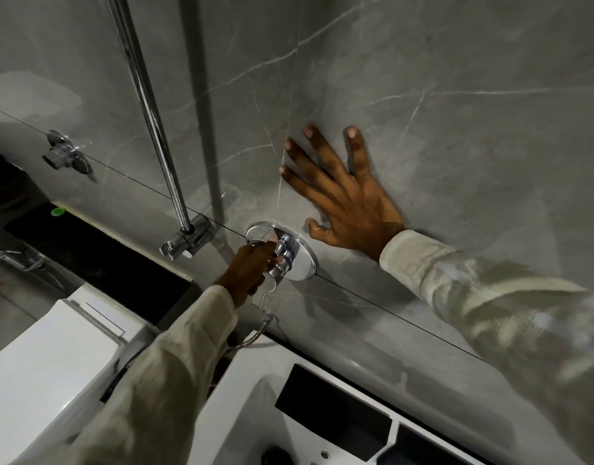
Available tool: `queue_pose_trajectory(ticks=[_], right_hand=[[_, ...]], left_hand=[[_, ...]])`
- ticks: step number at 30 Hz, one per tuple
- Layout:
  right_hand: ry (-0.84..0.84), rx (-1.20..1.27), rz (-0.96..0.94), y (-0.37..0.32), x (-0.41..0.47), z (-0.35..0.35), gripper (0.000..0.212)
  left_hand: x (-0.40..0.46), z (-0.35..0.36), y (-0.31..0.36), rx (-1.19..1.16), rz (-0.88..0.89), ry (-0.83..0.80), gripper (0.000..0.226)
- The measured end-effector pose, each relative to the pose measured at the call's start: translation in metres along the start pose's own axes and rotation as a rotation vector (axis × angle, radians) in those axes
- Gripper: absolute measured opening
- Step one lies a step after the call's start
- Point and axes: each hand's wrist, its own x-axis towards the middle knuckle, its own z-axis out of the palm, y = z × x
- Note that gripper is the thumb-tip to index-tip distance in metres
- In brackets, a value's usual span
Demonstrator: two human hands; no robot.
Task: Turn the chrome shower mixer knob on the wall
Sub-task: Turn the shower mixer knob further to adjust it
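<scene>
The chrome shower mixer knob (286, 255) sticks out of a round chrome plate (305, 260) on the grey marble wall, low in the middle of the view. My left hand (250, 271) comes up from below and its fingers are closed around the knob from the left side. My right hand (342, 196) lies flat on the wall just above and to the right of the plate, fingers spread wide, holding nothing. Both arms wear pale long sleeves.
A chrome shower rail (148, 109) runs down the wall to a bracket (188, 241) left of the knob. A chrome wall fitting (67, 154) sits further left. Below are a white toilet cistern (54, 357), a hose outlet (268, 318) and a white basin unit (322, 414).
</scene>
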Motion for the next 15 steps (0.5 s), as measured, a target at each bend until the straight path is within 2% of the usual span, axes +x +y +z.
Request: queue_pose_trajectory(ticks=[4, 7, 10, 13, 15], right_hand=[[0.013, 0.012, 0.005, -0.001, 0.000, 0.002, 0.105], [0.018, 0.025, 0.004, -0.001, 0.000, 0.003, 0.105], [0.010, 0.028, -0.002, -0.001, -0.001, 0.003, 0.105], [-0.007, 0.018, -0.008, -0.001, -0.001, 0.002, 0.106], [-0.009, 0.015, 0.000, -0.002, -0.002, 0.004, 0.106]], left_hand=[[-0.005, -0.016, 0.017, -0.108, -0.185, -0.203, 0.033], [-0.007, -0.013, 0.020, -0.231, -0.278, -0.199, 0.032], [-0.004, 0.004, 0.017, -0.237, -0.284, -0.057, 0.032], [0.002, 0.022, 0.014, -0.103, -0.127, 0.236, 0.027], [0.004, 0.027, 0.009, 0.017, -0.025, 0.332, 0.032]])
